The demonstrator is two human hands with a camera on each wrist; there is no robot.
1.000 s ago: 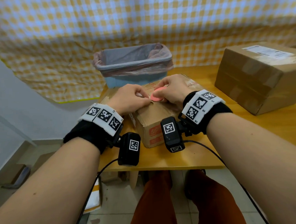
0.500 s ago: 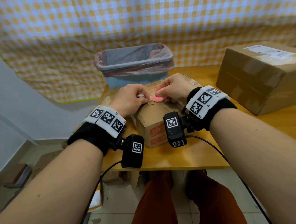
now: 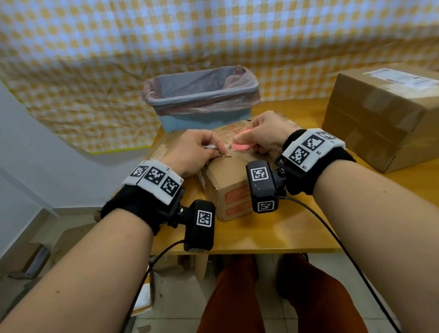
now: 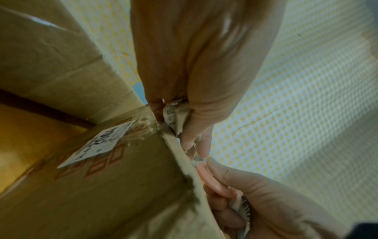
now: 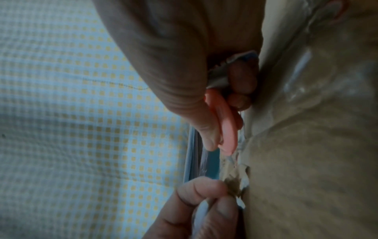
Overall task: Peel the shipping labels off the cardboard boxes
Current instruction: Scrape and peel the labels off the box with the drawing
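Two cardboard boxes stand on the counter (image 3: 298,236). The small box (image 3: 233,190), near the front left corner, has red print I cannot read. The left hand (image 3: 192,152) pinches a torn label scrap (image 4: 174,116) on its top; the right hand (image 3: 264,134) grips a pink scraper (image 3: 242,145). The big box (image 3: 394,117) at the right edge carries one white label (image 3: 402,78), unreadable.

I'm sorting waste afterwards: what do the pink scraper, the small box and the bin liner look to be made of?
Pink scraper: likely plastic, smooth with a dull sheen. Small box: brown corrugated cardboard, matte, its surface torn into fibres. Bin liner: thin translucent plastic film, pinkish, wrinkled over the rim.
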